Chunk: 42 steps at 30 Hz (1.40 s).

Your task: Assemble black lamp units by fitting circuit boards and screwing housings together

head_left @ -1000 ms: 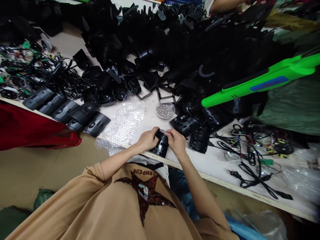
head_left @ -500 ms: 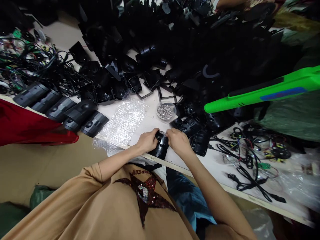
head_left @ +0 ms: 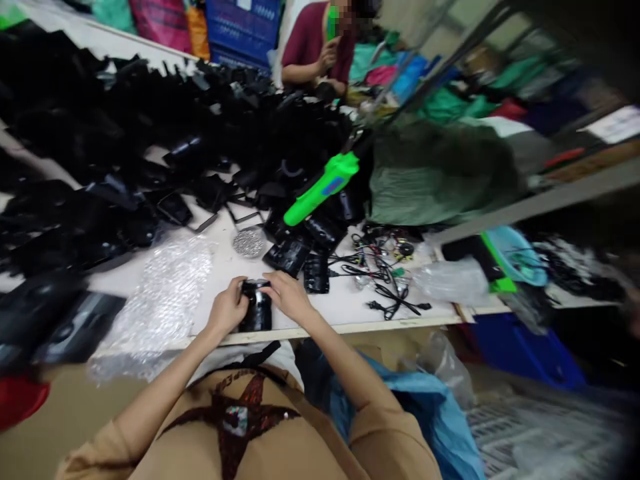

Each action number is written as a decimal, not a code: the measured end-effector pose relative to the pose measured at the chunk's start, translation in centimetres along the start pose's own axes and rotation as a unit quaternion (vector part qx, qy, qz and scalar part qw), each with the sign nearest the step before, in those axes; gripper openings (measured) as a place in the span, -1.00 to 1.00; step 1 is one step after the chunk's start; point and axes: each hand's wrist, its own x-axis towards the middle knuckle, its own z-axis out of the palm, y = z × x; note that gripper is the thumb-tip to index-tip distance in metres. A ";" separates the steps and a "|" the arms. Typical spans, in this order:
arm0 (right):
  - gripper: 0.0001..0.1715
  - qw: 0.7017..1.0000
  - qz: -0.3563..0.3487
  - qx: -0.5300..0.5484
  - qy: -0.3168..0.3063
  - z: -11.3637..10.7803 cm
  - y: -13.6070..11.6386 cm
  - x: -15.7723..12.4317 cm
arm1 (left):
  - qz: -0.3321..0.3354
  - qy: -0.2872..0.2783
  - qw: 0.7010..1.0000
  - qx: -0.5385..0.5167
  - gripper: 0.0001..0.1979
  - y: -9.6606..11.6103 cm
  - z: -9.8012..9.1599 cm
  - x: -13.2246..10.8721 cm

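Reading the black plastic housing (head_left: 257, 312) held between the left hand (head_left: 227, 308) and right hand (head_left: 287, 297).
I am seeing both hands pinching its top from either side, its long axis running away from the desk edge (head_left: 320, 327).

Glossy black plastic housing (head_left: 256, 309)

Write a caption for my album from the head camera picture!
The left hand and right hand hold a black plastic casing beside bubble wrap.

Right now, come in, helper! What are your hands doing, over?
Left hand and right hand on a black plastic housing. Bubble wrap to its left, dish of small metal pieces ahead. Over.
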 end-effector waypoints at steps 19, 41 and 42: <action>-0.92 0.853 0.436 0.057 0.281 -7.0 25.6 -19.0 | 0.022 0.041 0.998 0.035 -0.52 -1.8 -4.3 -1.3; -0.85 0.657 0.172 0.284 0.677 -21.5 16.4 -11.5 | 0.100 -0.292 0.898 -0.314 -0.56 11.2 -1.1 3.3; -0.86 0.652 0.171 0.293 0.678 -21.8 16.2 -11.5 | 0.092 -0.317 0.887 -0.324 -0.56 11.7 -0.2 3.7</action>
